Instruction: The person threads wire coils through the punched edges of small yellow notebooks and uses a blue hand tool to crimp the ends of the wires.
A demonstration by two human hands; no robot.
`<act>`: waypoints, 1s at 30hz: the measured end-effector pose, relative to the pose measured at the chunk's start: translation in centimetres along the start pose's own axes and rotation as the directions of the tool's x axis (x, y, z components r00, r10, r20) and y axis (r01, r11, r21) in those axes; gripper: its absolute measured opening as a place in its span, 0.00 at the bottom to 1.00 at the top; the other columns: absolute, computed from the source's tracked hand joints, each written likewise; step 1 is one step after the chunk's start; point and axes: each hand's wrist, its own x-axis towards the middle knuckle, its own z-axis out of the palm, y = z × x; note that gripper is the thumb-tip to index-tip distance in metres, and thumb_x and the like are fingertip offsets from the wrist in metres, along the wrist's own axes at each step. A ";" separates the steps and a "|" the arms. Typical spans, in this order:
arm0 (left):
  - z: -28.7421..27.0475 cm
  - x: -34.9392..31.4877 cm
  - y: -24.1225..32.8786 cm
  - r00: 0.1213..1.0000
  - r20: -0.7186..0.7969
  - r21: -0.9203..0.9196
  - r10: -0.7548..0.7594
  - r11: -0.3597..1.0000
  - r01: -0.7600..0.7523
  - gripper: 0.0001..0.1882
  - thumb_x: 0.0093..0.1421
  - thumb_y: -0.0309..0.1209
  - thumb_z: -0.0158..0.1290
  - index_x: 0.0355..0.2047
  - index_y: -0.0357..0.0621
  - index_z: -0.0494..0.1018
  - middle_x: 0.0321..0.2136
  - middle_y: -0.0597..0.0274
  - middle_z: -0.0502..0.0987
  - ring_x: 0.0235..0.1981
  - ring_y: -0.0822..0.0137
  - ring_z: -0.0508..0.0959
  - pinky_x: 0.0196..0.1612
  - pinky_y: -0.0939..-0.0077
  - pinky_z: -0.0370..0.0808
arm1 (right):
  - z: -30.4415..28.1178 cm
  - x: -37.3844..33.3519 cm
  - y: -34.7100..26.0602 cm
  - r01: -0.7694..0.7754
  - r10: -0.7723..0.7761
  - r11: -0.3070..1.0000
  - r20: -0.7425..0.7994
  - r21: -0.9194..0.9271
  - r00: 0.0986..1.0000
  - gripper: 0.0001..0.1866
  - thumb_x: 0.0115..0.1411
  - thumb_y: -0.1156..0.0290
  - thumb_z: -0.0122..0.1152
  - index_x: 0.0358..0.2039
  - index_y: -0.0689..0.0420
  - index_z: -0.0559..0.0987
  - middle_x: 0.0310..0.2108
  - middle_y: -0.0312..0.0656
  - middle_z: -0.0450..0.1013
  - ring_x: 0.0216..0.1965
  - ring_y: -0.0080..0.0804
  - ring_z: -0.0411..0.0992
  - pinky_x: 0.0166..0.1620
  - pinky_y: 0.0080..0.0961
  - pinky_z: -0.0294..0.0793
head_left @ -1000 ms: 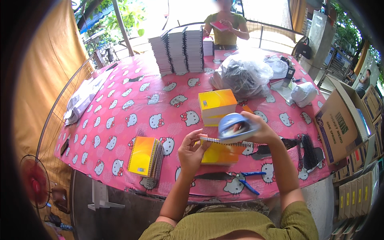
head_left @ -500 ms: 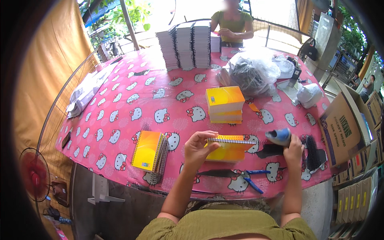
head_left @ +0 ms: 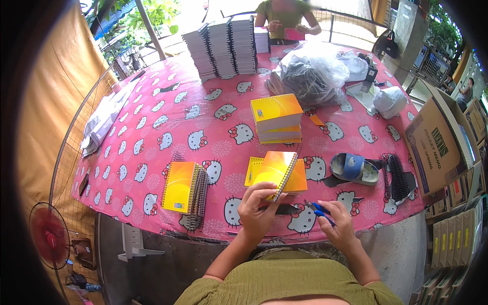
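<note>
The left hand (head_left: 258, 209) pinches the bottom edge of a yellow-orange spiral notebook (head_left: 274, 170) between thumb and fingers, the notebook tilted up beyond them, its coil facing right. The right hand (head_left: 336, 223) has its fingers closed on blue-handled pliers (head_left: 321, 208) — the tips point toward the left fingers, near but apart from the coil. Just beyond the left fingers, partly behind the held notebook, lie more notebooks (head_left: 300, 179); beyond the right fingers sits a blue slipper (head_left: 352, 166).
</note>
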 end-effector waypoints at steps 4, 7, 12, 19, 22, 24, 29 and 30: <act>-0.1 -0.9 -0.2 0.999 0.036 -0.010 0.020 1.000 -0.020 0.12 0.46 0.13 0.64 0.30 0.38 0.76 0.35 0.53 0.80 0.37 0.64 0.81 0.40 0.74 0.80 | 0.7 2.6 -4.0 0.212 -0.219 0.972 -0.065 -0.102 0.974 0.25 0.53 0.66 0.64 0.52 0.61 0.74 0.43 0.51 0.69 0.43 0.46 0.69 0.47 0.36 0.69; -0.2 -0.5 -0.1 0.997 0.026 0.016 0.078 0.997 -0.079 0.12 0.46 0.12 0.62 0.29 0.38 0.75 0.34 0.53 0.80 0.35 0.63 0.81 0.39 0.71 0.80 | 0.8 3.4 -4.6 0.145 -0.145 0.989 0.004 0.033 0.989 0.21 0.56 0.63 0.65 0.47 0.62 0.77 0.38 0.48 0.72 0.39 0.38 0.71 0.41 0.33 0.72; -1.2 0.5 0.6 0.970 0.048 -0.029 0.240 0.971 -0.238 0.10 0.48 0.11 0.60 0.28 0.37 0.75 0.32 0.53 0.81 0.34 0.63 0.82 0.38 0.70 0.80 | 1.7 3.4 -1.2 -0.631 0.145 0.333 0.623 0.701 0.769 0.17 0.64 0.61 0.59 0.39 0.65 0.80 0.31 0.36 0.77 0.30 0.20 0.72 0.34 0.18 0.71; -12.6 6.0 2.9 0.912 -0.289 0.172 0.292 0.953 -0.251 0.08 0.60 0.23 0.56 0.40 0.35 0.73 0.34 0.56 0.76 0.35 0.69 0.76 0.39 0.73 0.75 | 1.2 0.7 1.1 0.107 -0.106 0.935 0.023 -0.339 0.994 0.26 0.46 0.62 0.72 0.44 0.60 0.78 0.44 0.51 0.74 0.44 0.45 0.71 0.50 0.42 0.69; -18.0 9.8 4.8 0.975 -0.105 0.347 0.196 0.926 -0.149 0.16 0.66 0.29 0.47 0.51 0.34 0.70 0.31 0.61 0.72 0.27 0.72 0.69 0.39 0.74 0.67 | -1.0 1.1 1.8 0.090 -0.106 0.962 -0.049 -0.260 0.993 0.27 0.44 0.64 0.72 0.45 0.61 0.77 0.45 0.51 0.71 0.50 0.50 0.67 0.55 0.44 0.65; -20.1 13.7 3.6 0.890 0.447 0.707 0.091 0.574 -0.413 0.19 0.64 0.30 0.47 0.55 0.37 0.68 0.32 0.59 0.72 0.27 0.70 0.69 0.48 0.66 0.62 | -3.1 2.3 4.6 -0.014 -0.017 0.988 -0.204 -0.151 0.979 0.26 0.47 0.64 0.70 0.45 0.62 0.76 0.47 0.51 0.70 0.51 0.50 0.67 0.54 0.42 0.65; -19.5 12.8 -6.9 0.739 0.592 0.664 -0.321 0.714 -0.222 0.21 0.68 0.37 0.36 0.56 0.41 0.68 0.46 0.53 0.75 0.57 0.61 0.67 0.65 0.57 0.46 | -9.6 4.9 15.9 -0.422 0.037 0.708 -0.567 -0.566 0.823 0.20 0.55 0.62 0.65 0.43 0.62 0.76 0.46 0.49 0.69 0.48 0.51 0.68 0.51 0.42 0.68; -18.8 12.9 -6.1 0.771 0.539 0.705 -0.339 0.683 -0.193 0.22 0.68 0.38 0.35 0.56 0.41 0.67 0.47 0.53 0.75 0.57 0.60 0.66 0.65 0.54 0.45 | -10.1 4.6 17.5 -0.485 0.102 0.682 -0.586 -0.547 0.804 0.20 0.55 0.62 0.66 0.41 0.63 0.75 0.44 0.50 0.69 0.46 0.50 0.68 0.50 0.42 0.68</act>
